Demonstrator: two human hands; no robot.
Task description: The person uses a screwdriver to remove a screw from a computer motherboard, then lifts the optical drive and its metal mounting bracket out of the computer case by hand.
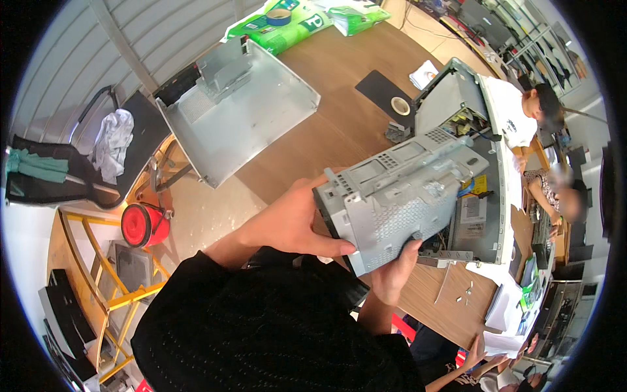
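Observation:
Both my hands hold up a grey metal drive cage (405, 209) with perforated faces and slotted edges, tilted over the table's near side. My left hand (294, 219) wraps its near left end, thumb along the lower edge. At the bottom edge my right hand (395, 271) grips with the thumb up against the perforated face; its other fingers are hidden behind. Just beyond the cage lies an opened computer case (480, 222) with wires and labels inside, partly covered by the cage. A loose metal side cover (255, 124) rests on the table to the left.
The brown table (339, 72) also bears a tape roll (400, 106), a black mat (375, 88), small screws (468, 292) and green packages (294, 32). A red bucket (145, 224) stands on the floor at left near a chair (98, 150). Other people sit at the right.

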